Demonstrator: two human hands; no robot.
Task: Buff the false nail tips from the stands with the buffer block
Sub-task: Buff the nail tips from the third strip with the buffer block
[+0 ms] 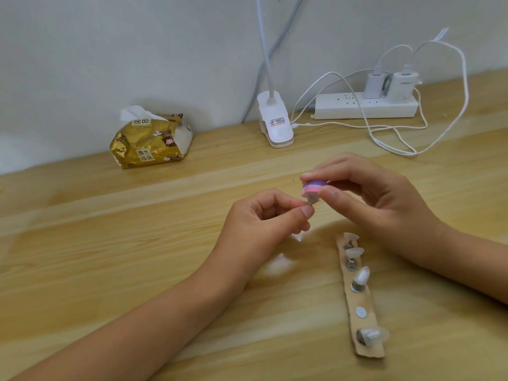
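Surface: pale wooden table (110,243) set against a white wall (110,50).
Left hand (264,215): raised above the table with its fingers curled; thumb and forefinger pinch the base of the held nail tip (311,200). Its stand is mostly hidden by the fingers.
Right hand (371,193): thumb and fingertips grip the buffer block (313,187) by its sides.
Buffer block: pink, white and purple layers, held in the air, its underside touching the held nail tip.
Strip (362,320): tan, lying flat near the right wrist. It carries 4 stands with clear tips, and 1 bare round disc (359,312) sits between the 3rd and 4th.
Back edge: gold tissue pack (151,138) on the left, white clip lamp (275,125) in the middle, and a power strip (343,107) with 2 chargers and loose white cables on the right.
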